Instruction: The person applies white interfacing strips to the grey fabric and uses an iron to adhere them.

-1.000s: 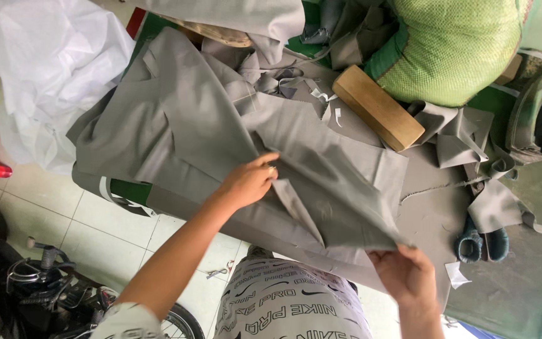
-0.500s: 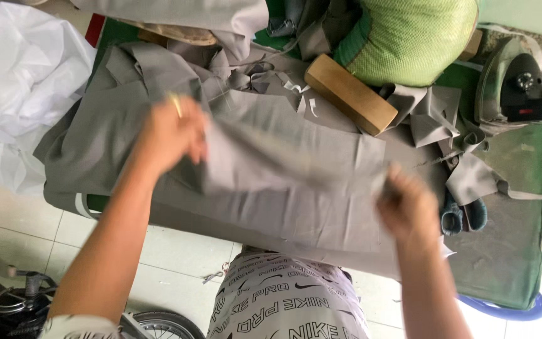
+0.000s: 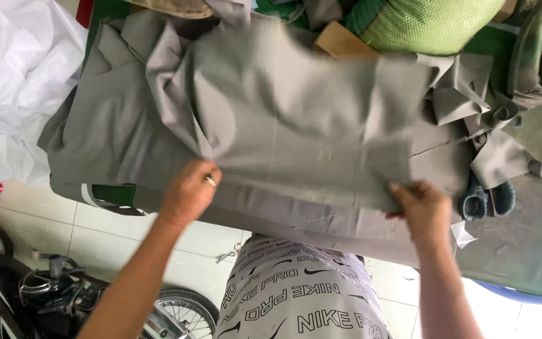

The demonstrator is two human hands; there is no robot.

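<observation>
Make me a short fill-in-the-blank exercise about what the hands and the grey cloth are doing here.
1. Both hands hold a sheet of ____ coloured fabric by its near edge.
2. The left hand wears a ____ on one finger.
3. The right hand grips the sheet's near ____ corner.
4. Beyond the cloth lies a ____ woven mesh sack.

Missing words: grey; ring; right; green
</observation>
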